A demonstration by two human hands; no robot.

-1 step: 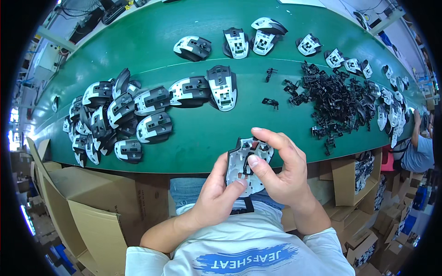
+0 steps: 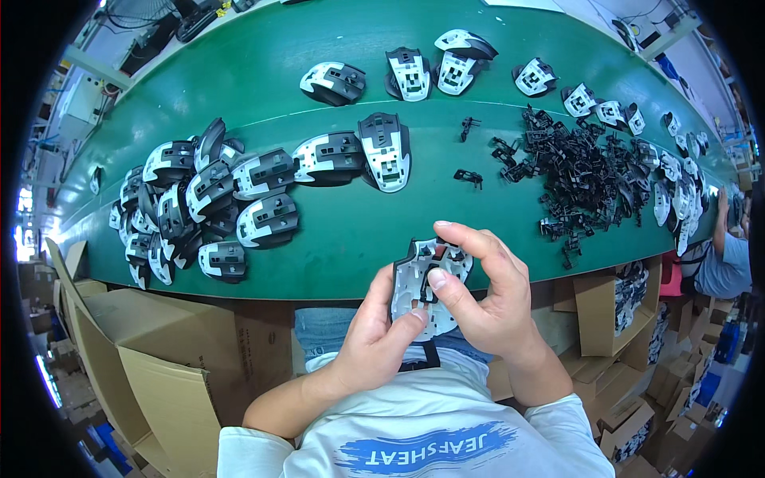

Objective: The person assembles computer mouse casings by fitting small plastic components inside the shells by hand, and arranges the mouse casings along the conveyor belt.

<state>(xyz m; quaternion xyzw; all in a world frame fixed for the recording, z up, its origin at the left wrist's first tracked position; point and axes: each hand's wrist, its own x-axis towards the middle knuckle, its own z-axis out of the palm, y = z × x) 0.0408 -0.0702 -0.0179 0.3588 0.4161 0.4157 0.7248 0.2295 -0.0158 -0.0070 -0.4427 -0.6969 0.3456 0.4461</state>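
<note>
Between both hands I hold a computer mouse shell (image 2: 405, 296), its hollow white inner side facing up. A small black plastic part (image 2: 429, 291) sits inside the shell. My left hand (image 2: 376, 338) grips the left side and lower end, with its thumb on the inner face. On the other side my right hand (image 2: 496, 299) curls round the upper edge, its thumb pressed on the black part. Past my hands lie grey-and-white mouse shells (image 2: 385, 155). A heap of black plastic parts (image 2: 586, 171) spreads to the right, with a few loose ones (image 2: 468, 178) beside it.
A pile of mouse shells (image 2: 211, 191) covers the left of the green table (image 2: 351, 239). More shells (image 2: 677, 191) lie at the far right, where a co-worker (image 2: 723, 259) sits. Open cardboard boxes (image 2: 171, 390) stand below the table's near edge on both sides.
</note>
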